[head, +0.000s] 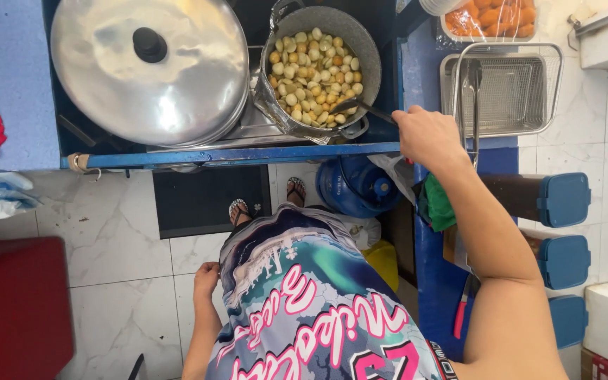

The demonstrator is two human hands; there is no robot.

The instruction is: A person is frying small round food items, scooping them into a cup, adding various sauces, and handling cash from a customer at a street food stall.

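Observation:
My right hand [427, 135] grips the dark handle of a ladle [360, 107] whose bowl dips into a grey speckled pot [364, 42] full of small round yellow balls [314, 67] in oil. The pot sits on a stove in a blue-framed cart [241, 155]. My left hand [205, 279] hangs low at my side, fingers curled against the edge of my printed shirt, holding nothing that I can see.
A large pot under a shiny metal lid [150, 67] stands left of the grey pot. A wire strainer basket [508, 88] with tongs sits at the right, a tray of orange fried pieces [494, 17] behind it. Blue-lidded containers [564, 200], a blue gas cylinder [357, 186], a red stool [15, 306].

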